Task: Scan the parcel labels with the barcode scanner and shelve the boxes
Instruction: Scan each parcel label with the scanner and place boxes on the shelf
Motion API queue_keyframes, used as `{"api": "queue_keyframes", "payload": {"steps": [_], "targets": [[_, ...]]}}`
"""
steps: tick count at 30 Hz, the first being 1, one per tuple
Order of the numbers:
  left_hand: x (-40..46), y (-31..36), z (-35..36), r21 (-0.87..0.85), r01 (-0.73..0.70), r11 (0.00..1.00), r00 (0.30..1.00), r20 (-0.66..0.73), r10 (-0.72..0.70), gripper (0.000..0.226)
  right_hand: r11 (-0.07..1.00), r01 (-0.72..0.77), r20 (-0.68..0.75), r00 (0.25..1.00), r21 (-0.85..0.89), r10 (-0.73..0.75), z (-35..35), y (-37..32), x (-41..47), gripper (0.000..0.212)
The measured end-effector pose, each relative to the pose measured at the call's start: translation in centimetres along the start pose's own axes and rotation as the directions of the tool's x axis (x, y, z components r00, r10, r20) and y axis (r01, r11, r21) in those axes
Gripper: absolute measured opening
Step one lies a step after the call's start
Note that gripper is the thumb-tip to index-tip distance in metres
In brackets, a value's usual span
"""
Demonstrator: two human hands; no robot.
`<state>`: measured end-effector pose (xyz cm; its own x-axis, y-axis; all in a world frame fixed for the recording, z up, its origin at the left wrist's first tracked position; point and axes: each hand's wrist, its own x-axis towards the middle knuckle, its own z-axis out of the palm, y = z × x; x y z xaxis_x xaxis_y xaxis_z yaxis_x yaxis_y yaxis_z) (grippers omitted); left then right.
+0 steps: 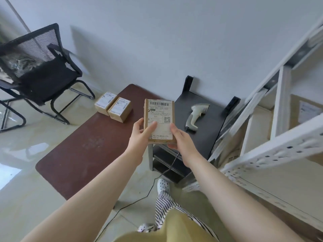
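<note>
Head view | your left hand point(139, 132) and right hand point(180, 138) pinch the flat brown labelled cardboard parcel point(160, 119) | grey-white barcode scanner point(196, 116) lies idle just right of it | two small brown boxes point(113, 106) left of it remain unshelved.

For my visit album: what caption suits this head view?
Both hands, left hand and right hand, hold a labelled parcel; the scanner lies unused.
</note>
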<state>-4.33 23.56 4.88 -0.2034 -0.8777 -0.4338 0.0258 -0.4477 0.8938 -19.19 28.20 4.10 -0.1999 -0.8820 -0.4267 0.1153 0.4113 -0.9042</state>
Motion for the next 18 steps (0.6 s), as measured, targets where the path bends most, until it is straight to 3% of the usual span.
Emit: {"api": "queue_keyframes", "payload": {"steps": [9, 16, 18], "targets": [[-8.5, -3.5, 4.2, 0.020, 0.036, 0.999, 0.989, 0.141, -0.039, 0.056, 0.992, 0.032, -0.135, 0.990, -0.119, -0.048, -4.6, 2.5, -10.5, 0.042], [-12.1, -5.5, 8.1, 0.089, 0.018, 0.996, 0.976, 0.215, -0.037, 0.063, 0.996, 0.012, -0.099, 0.995, -0.089, -0.021, -10.0, 4.7, -14.7, 0.034], [-13.0, -6.3, 9.6, 0.109, 0.037, 0.993, 0.970, 0.237, -0.062, 0.068, 0.995, 0.002, -0.064, 0.998, -0.104, -0.008, -12.3, 5.4, -15.8, 0.040]]}}
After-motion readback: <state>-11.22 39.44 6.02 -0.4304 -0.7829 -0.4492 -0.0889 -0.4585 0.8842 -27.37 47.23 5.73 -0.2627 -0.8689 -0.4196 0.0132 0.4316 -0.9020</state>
